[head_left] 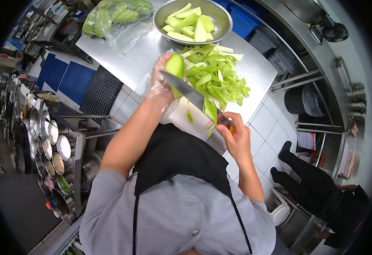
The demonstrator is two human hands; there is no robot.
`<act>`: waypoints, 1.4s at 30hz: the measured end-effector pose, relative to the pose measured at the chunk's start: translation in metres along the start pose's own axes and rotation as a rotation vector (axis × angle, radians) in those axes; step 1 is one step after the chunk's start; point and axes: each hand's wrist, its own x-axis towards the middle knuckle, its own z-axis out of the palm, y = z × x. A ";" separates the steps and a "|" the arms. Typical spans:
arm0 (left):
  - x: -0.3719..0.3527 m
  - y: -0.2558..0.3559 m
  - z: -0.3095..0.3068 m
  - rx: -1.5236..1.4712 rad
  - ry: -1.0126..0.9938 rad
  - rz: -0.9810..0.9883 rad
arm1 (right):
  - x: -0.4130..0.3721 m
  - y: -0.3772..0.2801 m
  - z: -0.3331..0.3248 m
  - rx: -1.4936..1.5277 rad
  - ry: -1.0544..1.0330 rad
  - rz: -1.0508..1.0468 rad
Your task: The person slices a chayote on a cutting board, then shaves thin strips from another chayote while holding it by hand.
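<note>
My left hand [161, 78], in a clear plastic glove, is wrapped round a partly peeled green vegetable [175, 66]. My bare right hand [236, 135] grips the handle of a large knife [189, 92], its blade pointing up and left against the vegetable. A strip of green peel [210, 114] hangs by the blade near the handle. Under the knife lies a white cutting board [185, 114] with a small green scrap on it. A heap of green peelings [220, 76] spreads to the right of the vegetable.
A metal bowl [225, 23] of cut pale green pieces stands at the table's far side. Left of it lies a plastic bag [117, 19] of green vegetables. Containers [58, 163] line the left counter. Another person [317, 182] in dark clothes is at the right.
</note>
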 end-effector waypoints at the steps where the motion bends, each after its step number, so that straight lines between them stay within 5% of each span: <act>1: 0.003 0.006 -0.002 0.027 -0.078 -0.002 | -0.003 0.000 -0.001 -0.022 -0.002 -0.033; 14: 0.002 0.017 0.006 0.014 -0.155 0.069 | -0.009 -0.005 -0.007 -0.084 0.029 -0.123; 23: -0.009 0.027 0.018 0.092 -0.026 0.137 | -0.011 0.001 -0.006 -0.138 0.093 -0.162; 42: -0.015 0.030 0.015 0.140 -0.118 0.012 | -0.009 0.000 -0.010 -0.065 0.000 -0.153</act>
